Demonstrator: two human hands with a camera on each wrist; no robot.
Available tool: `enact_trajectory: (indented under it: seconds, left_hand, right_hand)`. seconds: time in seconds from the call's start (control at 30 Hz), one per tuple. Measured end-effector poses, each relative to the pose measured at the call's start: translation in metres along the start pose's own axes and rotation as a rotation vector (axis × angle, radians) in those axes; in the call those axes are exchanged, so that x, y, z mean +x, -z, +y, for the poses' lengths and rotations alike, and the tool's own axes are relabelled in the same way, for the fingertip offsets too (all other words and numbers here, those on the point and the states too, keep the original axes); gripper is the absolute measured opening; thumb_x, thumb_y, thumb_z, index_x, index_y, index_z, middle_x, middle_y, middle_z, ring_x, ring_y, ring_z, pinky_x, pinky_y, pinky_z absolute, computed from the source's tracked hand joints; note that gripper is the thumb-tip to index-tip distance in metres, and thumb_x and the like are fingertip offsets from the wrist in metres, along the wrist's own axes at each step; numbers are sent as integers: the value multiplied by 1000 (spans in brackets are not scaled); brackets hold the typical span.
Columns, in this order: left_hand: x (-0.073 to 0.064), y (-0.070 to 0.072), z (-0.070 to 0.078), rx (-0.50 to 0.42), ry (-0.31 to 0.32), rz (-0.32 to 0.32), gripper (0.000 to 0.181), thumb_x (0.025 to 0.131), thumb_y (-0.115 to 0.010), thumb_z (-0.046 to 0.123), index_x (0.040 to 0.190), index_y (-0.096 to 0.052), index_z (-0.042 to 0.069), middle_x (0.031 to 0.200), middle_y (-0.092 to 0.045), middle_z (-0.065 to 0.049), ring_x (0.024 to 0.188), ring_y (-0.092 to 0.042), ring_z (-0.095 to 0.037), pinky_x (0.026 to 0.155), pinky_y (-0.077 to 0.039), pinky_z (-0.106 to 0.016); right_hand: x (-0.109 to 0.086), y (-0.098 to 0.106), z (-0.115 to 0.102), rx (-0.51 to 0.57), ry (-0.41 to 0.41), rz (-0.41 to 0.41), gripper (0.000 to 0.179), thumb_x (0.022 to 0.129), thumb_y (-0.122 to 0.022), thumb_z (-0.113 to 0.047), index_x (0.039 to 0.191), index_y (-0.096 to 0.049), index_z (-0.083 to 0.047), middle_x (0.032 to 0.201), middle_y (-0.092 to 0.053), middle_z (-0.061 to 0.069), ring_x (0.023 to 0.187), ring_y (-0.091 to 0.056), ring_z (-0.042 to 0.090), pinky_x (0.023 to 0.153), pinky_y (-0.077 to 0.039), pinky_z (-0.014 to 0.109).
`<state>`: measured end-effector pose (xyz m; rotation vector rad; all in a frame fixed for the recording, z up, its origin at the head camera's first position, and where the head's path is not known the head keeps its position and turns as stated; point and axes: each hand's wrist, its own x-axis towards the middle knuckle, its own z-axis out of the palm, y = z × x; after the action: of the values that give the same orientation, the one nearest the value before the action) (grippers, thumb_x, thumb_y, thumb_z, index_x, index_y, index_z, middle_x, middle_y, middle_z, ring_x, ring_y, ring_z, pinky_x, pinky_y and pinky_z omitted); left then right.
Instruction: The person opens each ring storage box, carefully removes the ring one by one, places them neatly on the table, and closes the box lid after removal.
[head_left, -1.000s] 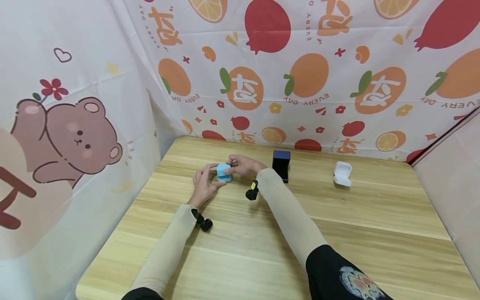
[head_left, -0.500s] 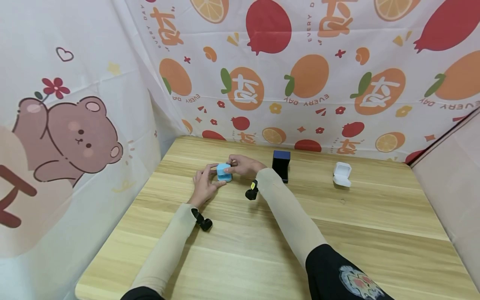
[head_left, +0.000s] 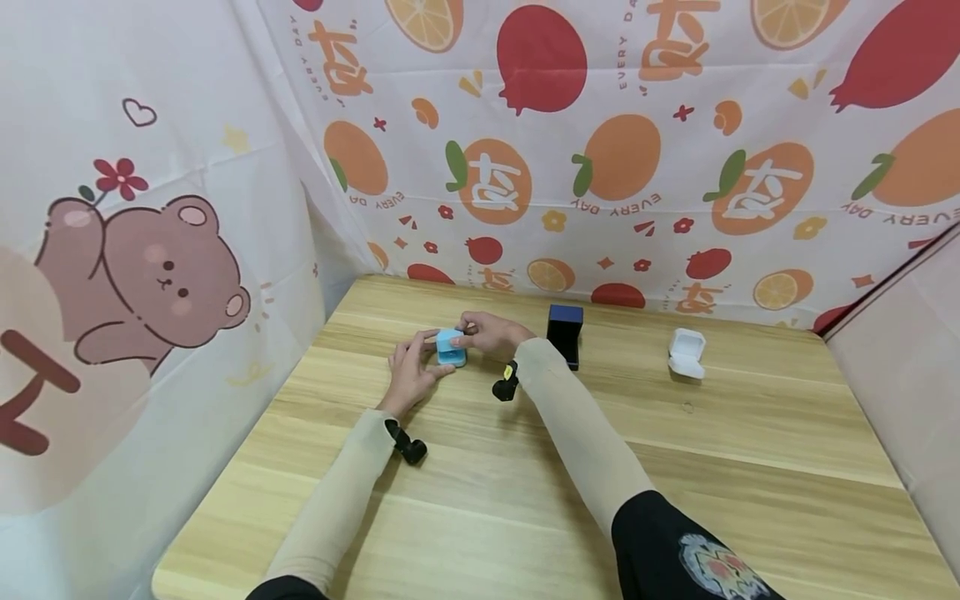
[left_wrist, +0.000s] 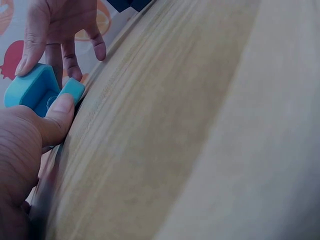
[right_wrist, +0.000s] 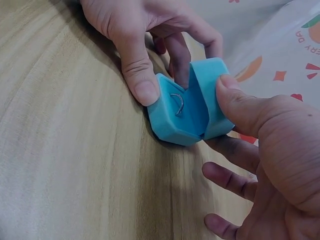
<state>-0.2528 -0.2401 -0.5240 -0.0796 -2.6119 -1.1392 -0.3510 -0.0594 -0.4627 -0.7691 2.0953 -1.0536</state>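
Observation:
A light blue ring box stands on the table at the left, its lid partly raised. In the right wrist view a thin silver ring sits in the slot of its base. My left hand holds the base, thumb on the front edge and fingers round the far side. From the right, my right hand pinches the lid, thumb on its outer face. The other fingers of that hand are spread below the lid in the right wrist view.
Behind my right wrist stands a dark blue box, open with a black inside. Farther right is an open white ring box, with a faint small ring on the wooden table in front of it. Printed cloth hangs behind.
The head view has shifted slightly. Both hands keep the same hold on the blue ring box, and its lid stays about as far raised.

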Motion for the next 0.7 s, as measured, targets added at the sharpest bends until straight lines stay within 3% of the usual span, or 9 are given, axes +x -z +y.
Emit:
enact_trajectory:
  seconds: [0.47, 0.7]
  left_hand:
    - [-1, 0, -1, 7, 26, -9, 67, 74, -73, 31, 132, -40, 26, 117, -63, -6, 110, -34, -27, 86, -14, -44]
    - [0, 0, 0, 5, 33, -5, 67, 74, -73, 32, 132, -40, 27, 117, -63, -6, 111, -33, -27, 85, -15, -44]
  right_hand:
    - [1, 0, 1, 0, 11, -1, 27, 87, -55, -38, 105, -49, -18, 106, -52, 2, 95, -46, 21, 73, -36, 29]
    - [-1, 1, 0, -49, 15, 16, 26, 87, -54, -41, 103, -50, -20, 106, -53, -2, 93, -46, 16, 75, -38, 29]
